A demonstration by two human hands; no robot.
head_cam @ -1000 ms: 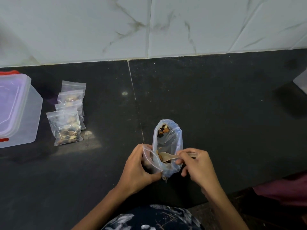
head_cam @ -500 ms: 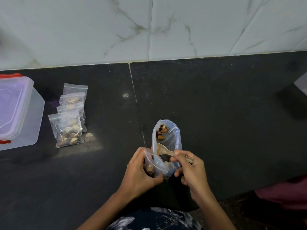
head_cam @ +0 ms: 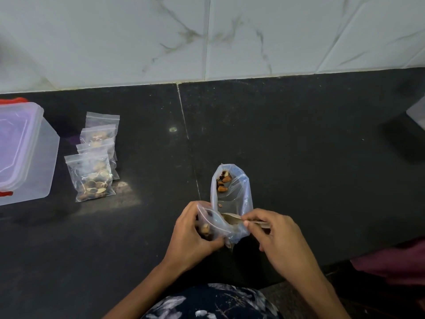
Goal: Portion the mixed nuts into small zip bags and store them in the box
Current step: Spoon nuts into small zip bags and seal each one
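A large clear plastic bag of mixed nuts point(head_cam: 236, 192) lies on the black counter, mouth towards me, with a few nuts at its far end. My left hand point(head_cam: 190, 238) grips a small zip bag point(head_cam: 211, 224) held open beside the big bag's mouth; some nuts show inside it. My right hand point(head_cam: 276, 236) pinches the handle of a pale spoon point(head_cam: 232, 218), whose bowl rests at the small bag's opening. Several filled small zip bags point(head_cam: 94, 173) lie stacked at the left. The translucent storage box point(head_cam: 34, 171) with a purple lid and red clips stands at the far left.
A white marble-tiled wall point(head_cam: 207, 38) runs along the back of the black counter point(head_cam: 310, 157). A pale object's corner point(head_cam: 417, 113) shows at the right edge. Maroon cloth point(head_cam: 391, 261) lies at the lower right beyond the counter's front edge.
The spoon came out of the big bag's depth and its bowl now sits at the small zip bag's mouth. Nuts now show in the small bag. The view shifted slightly.
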